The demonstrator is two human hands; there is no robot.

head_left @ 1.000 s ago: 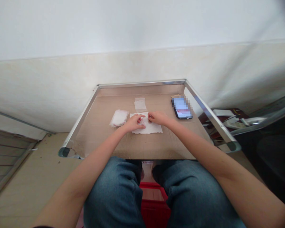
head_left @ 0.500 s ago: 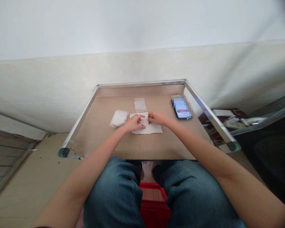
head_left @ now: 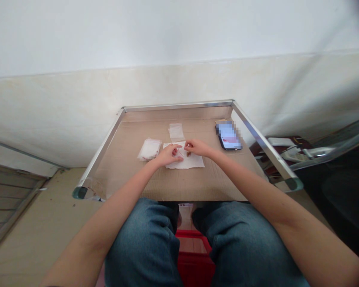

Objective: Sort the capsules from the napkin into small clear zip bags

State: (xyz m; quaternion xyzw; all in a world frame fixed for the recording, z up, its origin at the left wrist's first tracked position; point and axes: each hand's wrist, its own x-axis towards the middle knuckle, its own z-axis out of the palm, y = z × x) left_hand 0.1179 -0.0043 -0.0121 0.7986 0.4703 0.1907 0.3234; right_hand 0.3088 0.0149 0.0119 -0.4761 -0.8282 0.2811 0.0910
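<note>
A creased white sheet, like tissue or thin paper, lies flat on the cardboard-covered tabletop under both hands. My left hand rests over its left part, with fingers curled and the thumb lower down on the sheet. Whatever its fingers hold is too small to make out. My right hand hovers at the sheet's upper edge, thumb and forefinger pinched together close to the left fingertips. A faint thin reddish line shows between the hands. Just below the right fingers, a small brown item sits on the sheet.
Left of the sheet lies a stack of small clear bags. A flat clear bag is behind it. A phone lies at the right. A metal frame edges the table on three sides; a wall stands behind.
My right hand has shifted slightly up and left. The small brown item now shows below its fingers. My left hand has hardly moved.
</note>
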